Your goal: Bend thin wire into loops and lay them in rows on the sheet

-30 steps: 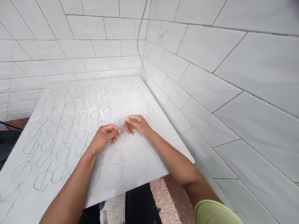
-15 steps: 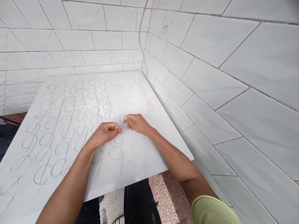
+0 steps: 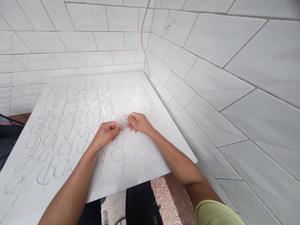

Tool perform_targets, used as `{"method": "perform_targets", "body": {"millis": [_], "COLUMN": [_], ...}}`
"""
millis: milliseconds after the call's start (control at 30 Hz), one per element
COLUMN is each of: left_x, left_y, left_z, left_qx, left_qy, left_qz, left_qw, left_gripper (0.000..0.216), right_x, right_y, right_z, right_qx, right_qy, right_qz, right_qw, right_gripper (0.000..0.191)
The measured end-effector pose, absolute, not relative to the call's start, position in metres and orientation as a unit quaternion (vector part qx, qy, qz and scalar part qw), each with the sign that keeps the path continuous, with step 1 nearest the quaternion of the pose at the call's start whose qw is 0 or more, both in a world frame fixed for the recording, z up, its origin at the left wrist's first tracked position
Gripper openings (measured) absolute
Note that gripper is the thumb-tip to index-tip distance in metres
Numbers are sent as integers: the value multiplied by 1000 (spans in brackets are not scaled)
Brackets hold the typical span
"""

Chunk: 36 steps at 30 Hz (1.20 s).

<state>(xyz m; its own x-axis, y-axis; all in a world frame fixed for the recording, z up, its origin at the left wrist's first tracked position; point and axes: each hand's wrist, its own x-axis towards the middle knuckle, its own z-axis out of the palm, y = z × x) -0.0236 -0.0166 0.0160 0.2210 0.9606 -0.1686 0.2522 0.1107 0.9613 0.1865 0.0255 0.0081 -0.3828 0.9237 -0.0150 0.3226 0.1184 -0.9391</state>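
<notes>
Now, a fine wire loop (image 3: pixel 124 119) is seen lying on the bench just beyond the right grip (image 3: pixel 139 122), and a hair-thin strand (image 3: pixel 123 113) is traced slanting up and to the left from it, its long axis running away from the right fingertips (image 3: pixel 126 117). Of the two hands, the right is clearly the nearer to that loop; the left grip (image 3: pixel 106 134) is set just below and to the left of it. The right fingers are spread, with the thumb and forefinger brought close to the strand, though a pinch cannot be confirmed at this fineness. The left fingers are curled in and pressed together, the thumb against the forefinger; whether wire is pinched there cannot be told either. A second loop (image 3: pixel 121 136) is tucked just under the left grip, and a stemmed loop (image 3: pixel 117 154) is laid below that, with rows of similar loops spread across the white bench (image 3: pixel 150 156). Compared with the frame half a second earlier, the left grip is carried slightly higher up the bench, the right fingers are opened a little wider, and the whole view is shifted slightly.
</notes>
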Motion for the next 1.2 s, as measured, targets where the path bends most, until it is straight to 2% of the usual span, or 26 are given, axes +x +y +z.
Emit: {"method": "perform_targets", "body": {"millis": [100, 200, 467, 700, 800, 900, 1000, 1100, 1200], "left_x": [-20, -14, -11, -14, -14, -14, -13, -10, -10], "left_y": [-18, -21, -23, -20, -19, -19, -21, -25, -26], "left_z": [16, 16, 12, 16, 17, 17, 16, 15, 12], "left_qx": [575, 594, 586, 552, 546, 562, 594, 644, 717], "left_qy": [524, 532, 550, 551, 532, 530, 559, 585, 558], "left_qz": [365, 359, 314, 349, 363, 354, 376, 416, 405], "left_qw": [512, 485, 505, 519, 536, 527, 439, 266, 107], "left_gripper": [23, 23, 15, 26, 31, 32, 32, 51, 54], "right_x": [179, 171, 168, 170, 170, 171, 173, 177, 179], "right_y": [26, 23, 12, 23, 24, 22, 17, 13, 11], "right_z": [2, -5, -7, -7, -6, -3, 2, 7, 10], "right_qx": [-451, -465, -473, -419, -398, -412, -440, -438, -421], "right_qy": [-642, -638, -779, -650, -631, -641, -690, -750, -796], "right_qz": [534, 519, 281, 528, 561, 533, 437, 336, 266], "right_qw": [315, 329, 300, 351, 360, 367, 373, 366, 344], "right_gripper": [30, 23, 30, 25, 27, 29, 34, 40, 38]}}
